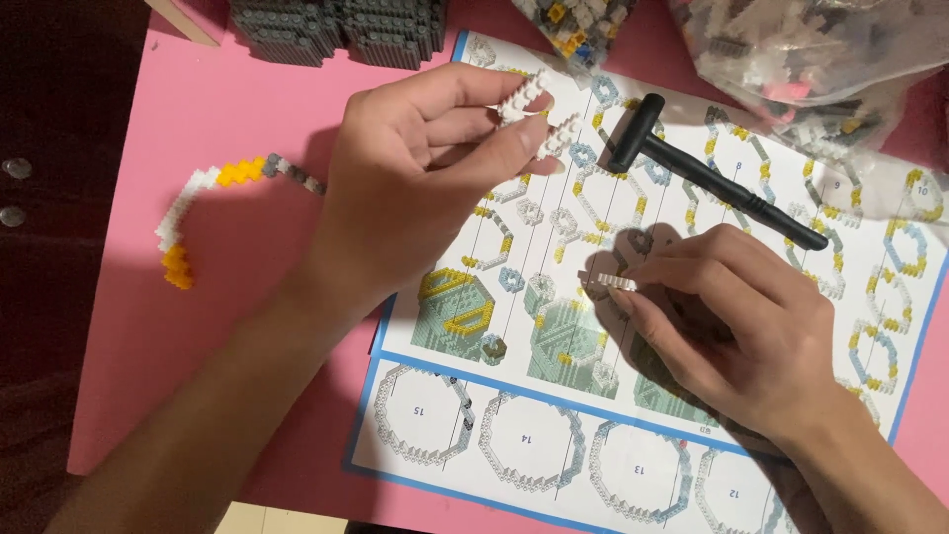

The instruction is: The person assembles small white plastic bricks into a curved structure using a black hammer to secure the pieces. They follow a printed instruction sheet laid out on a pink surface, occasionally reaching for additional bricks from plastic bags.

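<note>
- 2 hands are working over the instruction sheet [554, 465] at centre frame: the left hand [415, 188] is pinching a small white brick cluster [529, 99] between its fingertips, the right hand [732, 326] is clamping a thin white strip [608, 283]
- 1 curved white, yellow and grey chain [213, 213] is lying finished at left; the loose bricks in bags [791, 49] at upper right are suggesting much is remaining
- Pink table [237, 109] at left is offering room; the black hammer [712, 173] is crowding the upper right

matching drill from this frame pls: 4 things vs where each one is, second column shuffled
1. white brick piece
2. black hammer
3. flat grey strip
4. curved yellow, white and grey chain

a. on the pink table, left of the sheet
b. pinched by the right hand
c. lying on the instruction sheet
d. in the left hand fingertips

Pairs: 1-d, 2-c, 3-b, 4-a
</note>
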